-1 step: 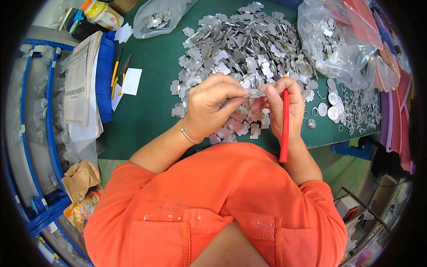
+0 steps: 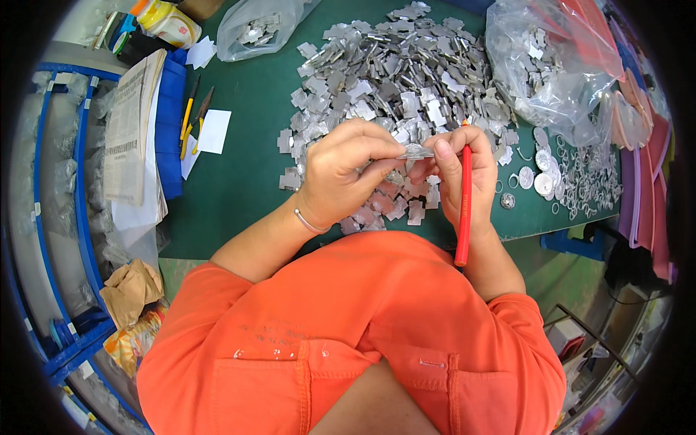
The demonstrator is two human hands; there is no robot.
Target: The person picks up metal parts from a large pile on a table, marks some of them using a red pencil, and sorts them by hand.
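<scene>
Between my two hands, above the near side of a big heap of flat, cross-shaped metal plates [image 2: 406, 72], is a small silvery metal plate [image 2: 417, 152]. My left hand [image 2: 344, 170] pinches its left end between thumb and fingers. At its right end are the thumb and fingertips of my right hand [image 2: 467, 170]. That same hand also keeps a long red pencil-like stick [image 2: 464, 210] tucked against the palm, its lower end pointing back toward me. Exactly how the right fingertips meet the plate is partly hidden.
Clear plastic bags of metal parts [image 2: 551, 72] [image 2: 257, 36] lie at the far right and far left. Metal rings and discs [image 2: 544, 181] spread over the green table's [image 2: 246, 174] right side. Leftward are tweezers [image 2: 203, 116], white paper [image 2: 214, 132], a blue bin [image 2: 170, 130] and shelving [image 2: 80, 196].
</scene>
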